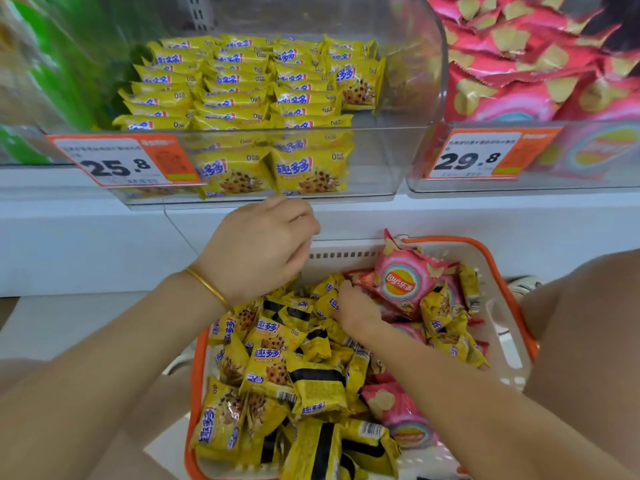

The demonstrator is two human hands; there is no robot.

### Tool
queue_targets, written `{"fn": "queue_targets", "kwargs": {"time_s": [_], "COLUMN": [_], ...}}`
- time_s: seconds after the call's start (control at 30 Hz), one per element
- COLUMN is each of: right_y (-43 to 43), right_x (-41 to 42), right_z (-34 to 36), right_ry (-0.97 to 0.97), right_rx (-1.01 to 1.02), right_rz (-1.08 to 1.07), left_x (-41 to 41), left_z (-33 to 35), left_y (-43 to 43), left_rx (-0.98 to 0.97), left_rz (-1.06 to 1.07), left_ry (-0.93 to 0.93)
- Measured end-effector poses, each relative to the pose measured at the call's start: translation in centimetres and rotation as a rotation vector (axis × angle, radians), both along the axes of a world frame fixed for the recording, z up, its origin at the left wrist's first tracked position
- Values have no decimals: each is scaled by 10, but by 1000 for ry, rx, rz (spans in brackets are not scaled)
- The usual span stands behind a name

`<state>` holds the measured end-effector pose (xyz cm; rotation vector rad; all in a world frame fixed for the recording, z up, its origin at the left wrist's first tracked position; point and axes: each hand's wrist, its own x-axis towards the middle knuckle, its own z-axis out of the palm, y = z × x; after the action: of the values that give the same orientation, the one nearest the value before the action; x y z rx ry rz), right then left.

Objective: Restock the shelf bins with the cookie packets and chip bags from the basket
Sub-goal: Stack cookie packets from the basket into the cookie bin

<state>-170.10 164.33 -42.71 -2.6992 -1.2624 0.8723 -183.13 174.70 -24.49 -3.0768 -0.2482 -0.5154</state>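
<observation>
Head view shows the picking step: the right hand (356, 311), down in the basket (498, 258), curls its fingers (344, 289) on a yellow, crinkly cookie packet (327, 303). The left hand (256, 247) hovers above it with fingers bent under; whether they hold anything, I cannot tell. Next, I think, the packet must go up into the cookie bin (408, 150) beyond the fingers.

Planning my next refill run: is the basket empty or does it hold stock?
Far from empty: the basket holds a heap of yellow cookie packets and several pink chip bags.
</observation>
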Motion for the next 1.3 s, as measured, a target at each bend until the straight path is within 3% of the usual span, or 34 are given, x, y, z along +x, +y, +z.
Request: {"fn": "queue_targets", "kwargs": {"time_s": [0.17,0.27,0.37,0.47,0.57,0.7,0.8,0.9,1.13,1.3], "right_y": [-6,-9,-15,-26,-39,-37,-6,43,119,131], "right_x": [2,3,11,18,21,26,35,51,69,81], "right_z": [19,57,114,177,236,309,342,352,321,329], "right_ry": [-156,-254,-76,179,177,66,-223,-453,-758,-854], "right_rx": [-5,108,197,267,385,649,744,636,229,90], "right_rz": [165,310,358,289,285,168,124,108,215,250], "left_x": [8,12,15,18,21,27,32,35,31,30], "left_z": [13,24,35,44,49,51,51,50,47,46], "left_y": [-3,-7,-9,-5,4,13,14,15,18,20], "left_rx": [46,195,309,284,228,199,201,221,267,281], "left_rz": [-86,-116,-66,52,217,320,320,313,267,255], "left_ry": [-81,-218,-357,-421,-364,-299,-275,-271,-275,-275]}}
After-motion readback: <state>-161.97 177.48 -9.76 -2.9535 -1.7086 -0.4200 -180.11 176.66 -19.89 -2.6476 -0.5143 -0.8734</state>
